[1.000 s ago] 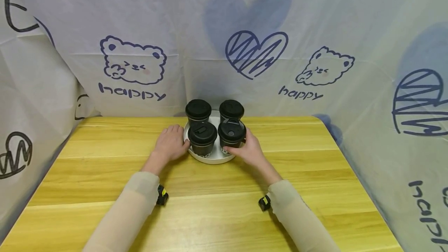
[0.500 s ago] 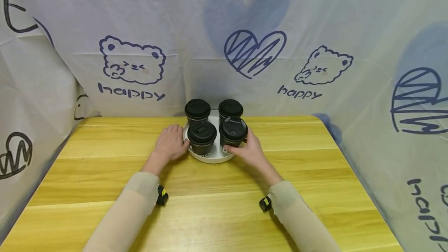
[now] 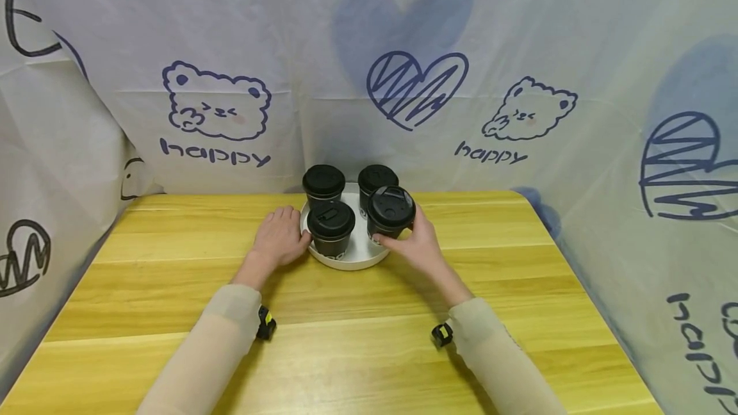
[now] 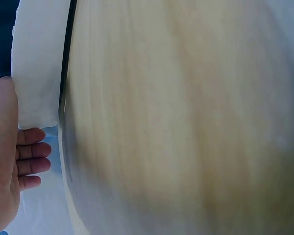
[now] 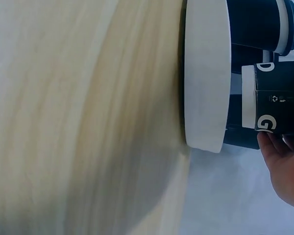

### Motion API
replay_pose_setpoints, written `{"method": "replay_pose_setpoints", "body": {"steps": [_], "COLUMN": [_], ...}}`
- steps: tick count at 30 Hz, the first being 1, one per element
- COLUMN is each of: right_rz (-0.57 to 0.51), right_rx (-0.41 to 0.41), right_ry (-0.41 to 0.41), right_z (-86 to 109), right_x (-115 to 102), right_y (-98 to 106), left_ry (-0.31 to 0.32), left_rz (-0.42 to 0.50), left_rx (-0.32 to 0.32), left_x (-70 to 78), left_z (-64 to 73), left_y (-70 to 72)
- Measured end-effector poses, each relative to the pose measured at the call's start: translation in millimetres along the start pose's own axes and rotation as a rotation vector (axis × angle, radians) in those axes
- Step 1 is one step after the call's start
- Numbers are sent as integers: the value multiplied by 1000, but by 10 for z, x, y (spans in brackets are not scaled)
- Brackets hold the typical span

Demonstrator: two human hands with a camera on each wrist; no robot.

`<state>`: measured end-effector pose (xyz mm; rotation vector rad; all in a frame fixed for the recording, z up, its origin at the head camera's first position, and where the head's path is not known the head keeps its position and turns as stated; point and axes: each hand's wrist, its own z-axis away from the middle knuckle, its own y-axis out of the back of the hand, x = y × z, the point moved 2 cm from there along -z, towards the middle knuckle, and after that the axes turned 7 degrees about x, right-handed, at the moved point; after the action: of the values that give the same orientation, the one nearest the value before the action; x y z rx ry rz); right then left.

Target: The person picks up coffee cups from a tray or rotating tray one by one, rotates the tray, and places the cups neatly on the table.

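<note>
My right hand [image 3: 419, 245] grips a black paper cup [image 5: 281, 98] with a white base band and a black lid [image 3: 392, 206]. In the right wrist view the cup's base is above the rim of the round white tray [image 5: 206, 73]. My left hand [image 3: 280, 235] is at the tray's left side, its thumb over the rim and its fingers [image 4: 36, 165] outside the wall. Standing on the tray are a front left cup [image 3: 331, 228], a back left cup [image 3: 324, 183] and a back right cup [image 3: 376, 179], the last partly hidden by the gripped cup.
A wood-grain table [image 3: 346, 351] carries the tray near its back edge. Behind it and at both sides hangs a pale printed cloth [image 3: 323, 31]. Both forearms, in light sleeves [image 3: 213, 338], reach in from the front, with a small black camera [image 3: 442, 334] at each wrist.
My right hand has raised the front right cup and shifted it slightly to the right and back. The left hand and the other cups stay nearly in place; the head view shifts a little.
</note>
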<state>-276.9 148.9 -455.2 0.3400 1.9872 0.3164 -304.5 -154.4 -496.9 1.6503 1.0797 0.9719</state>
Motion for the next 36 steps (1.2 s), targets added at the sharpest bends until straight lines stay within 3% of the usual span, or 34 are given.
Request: {"method": "replay_pose_setpoints", "body": {"steps": [14,36], "right_rz": [50,102], "right_rx": [52,126], "right_ry": [-2,-58], "right_z": [-61,-90], "right_x": [-69,205], "right_y": [210,523], "left_ry": [5,0], "left_rz": [-4,-1], "left_rx": [-6,20], "left_x": [-10,-5], "left_z": [-7,-7], "left_y": [0,-12]}}
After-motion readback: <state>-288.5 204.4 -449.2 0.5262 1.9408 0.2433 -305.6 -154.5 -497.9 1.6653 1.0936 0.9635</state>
